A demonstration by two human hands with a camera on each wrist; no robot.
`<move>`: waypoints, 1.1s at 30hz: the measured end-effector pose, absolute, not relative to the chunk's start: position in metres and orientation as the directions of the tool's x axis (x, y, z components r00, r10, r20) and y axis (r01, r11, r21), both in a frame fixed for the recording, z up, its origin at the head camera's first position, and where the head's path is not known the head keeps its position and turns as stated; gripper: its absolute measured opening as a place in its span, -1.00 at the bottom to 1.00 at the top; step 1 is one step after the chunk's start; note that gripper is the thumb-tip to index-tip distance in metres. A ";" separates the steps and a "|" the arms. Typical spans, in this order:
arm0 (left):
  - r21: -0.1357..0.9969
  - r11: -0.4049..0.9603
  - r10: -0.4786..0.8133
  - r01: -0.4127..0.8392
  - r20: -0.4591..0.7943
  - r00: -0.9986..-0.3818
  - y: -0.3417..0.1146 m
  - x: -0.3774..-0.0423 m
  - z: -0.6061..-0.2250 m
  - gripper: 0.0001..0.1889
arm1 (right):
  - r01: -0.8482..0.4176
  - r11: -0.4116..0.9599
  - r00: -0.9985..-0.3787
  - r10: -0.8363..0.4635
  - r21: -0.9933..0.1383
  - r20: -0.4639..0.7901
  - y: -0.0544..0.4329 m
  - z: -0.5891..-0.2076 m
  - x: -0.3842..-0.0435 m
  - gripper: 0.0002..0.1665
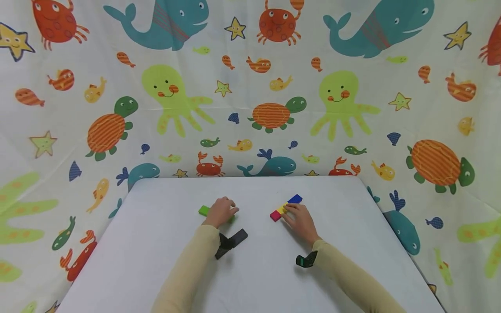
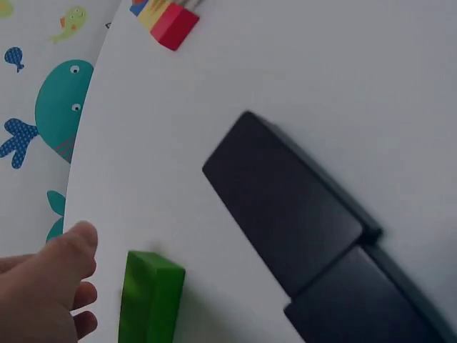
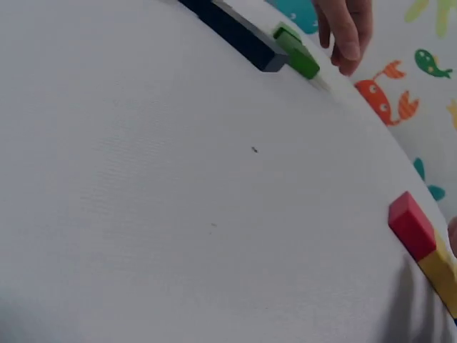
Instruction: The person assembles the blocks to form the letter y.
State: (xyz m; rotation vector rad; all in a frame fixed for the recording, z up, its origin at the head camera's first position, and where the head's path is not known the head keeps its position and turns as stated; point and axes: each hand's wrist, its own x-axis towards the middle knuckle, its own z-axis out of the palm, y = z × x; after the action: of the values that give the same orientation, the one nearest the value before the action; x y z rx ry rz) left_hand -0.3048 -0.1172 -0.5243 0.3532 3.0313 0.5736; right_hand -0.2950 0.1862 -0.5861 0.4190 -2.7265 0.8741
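Note:
My left hand (image 1: 221, 211) hovers over green blocks (image 1: 204, 210), its fingers loosely bent and gripping nothing. In the left wrist view a green block (image 2: 150, 296) stands just beside the fingers, apart from them. Two black blocks (image 1: 239, 236) lie end to end near my left wrist. My right hand (image 1: 301, 221) is at a slanting row of blocks: a red block (image 1: 275, 216), a yellow block (image 1: 280, 209) and a blue block (image 1: 295, 199). Thumb and forefinger pinch the yellow block, though the hand partly covers it. The right wrist view shows only a fingertip beside the yellow block (image 3: 439, 271).
The blocks lie on a white table (image 1: 250, 278), whose far edge meets a hanging cloth (image 1: 250, 87) printed with sea animals. The same cloth shows along both sides. A dark band (image 1: 307, 260) is on the right wrist.

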 end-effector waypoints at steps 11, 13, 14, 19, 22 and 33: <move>0.118 0.939 0.326 0.322 -0.014 -0.945 -0.138 -0.303 -0.526 -0.78 | -0.467 0.781 -0.857 -0.284 -0.414 0.431 0.175 -0.591 -0.284 -0.63; 0.130 0.941 0.319 0.313 -0.027 -0.947 -0.138 -0.303 -0.526 -0.79 | -0.470 0.778 -0.851 -0.276 -0.417 0.446 0.173 -0.591 -0.284 -0.65; 0.135 0.941 0.317 0.310 -0.032 -0.948 -0.138 -0.304 -0.525 -0.79 | -0.470 0.778 -0.851 -0.272 -0.418 0.449 0.172 -0.591 -0.284 -0.65; 0.155 0.940 0.313 0.303 -0.048 -0.948 -0.137 -0.304 -0.524 -0.80 | -0.461 0.776 -0.853 -0.253 -0.431 0.457 0.170 -0.591 -0.284 -0.67; 0.164 0.941 0.309 0.297 -0.051 -0.950 -0.137 -0.303 -0.522 -0.80 | -0.442 0.777 -0.860 -0.227 -0.447 0.456 0.169 -0.593 -0.284 -0.69; 0.181 0.938 0.307 0.296 -0.031 -0.951 -0.138 -0.299 -0.522 -0.81 | -0.402 0.798 -0.869 -0.178 -0.450 0.461 0.166 -0.594 -0.289 -0.71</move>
State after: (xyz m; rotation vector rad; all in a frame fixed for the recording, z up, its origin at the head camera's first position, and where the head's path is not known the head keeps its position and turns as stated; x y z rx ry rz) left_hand -0.2994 -0.1381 -0.5219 0.4726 3.0342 0.2700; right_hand -0.2888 0.1664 -0.5940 0.4369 -2.5864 0.7728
